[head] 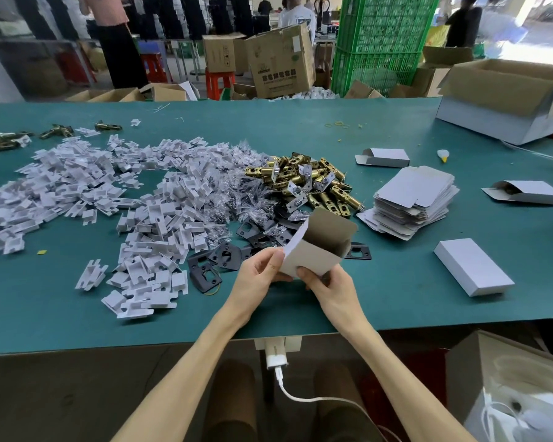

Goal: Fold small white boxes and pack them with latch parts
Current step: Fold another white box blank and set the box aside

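Observation:
A small box [316, 247], white outside and grey-brown inside, is held above the green table [380, 298] near its front edge, its far end open with the flap up. My left hand [262, 275] pinches its near-left corner. My right hand [326, 282] grips its near end from below. Behind it lies a heap of brass latch parts [304, 183], with black strike plates [224, 256] in front of the heap. To the right a stack of flat box blanks [412, 205] rests on the table. A closed white box [473, 271] lies right of my hands.
A wide spread of white card inserts [109, 193] and small clear bags [233, 186] covers the table's left half. Two part-folded boxes [383, 157] [524, 192] lie at the right, a large open carton [505, 100] at the far right corner. People and a green crate [380, 43] stand beyond.

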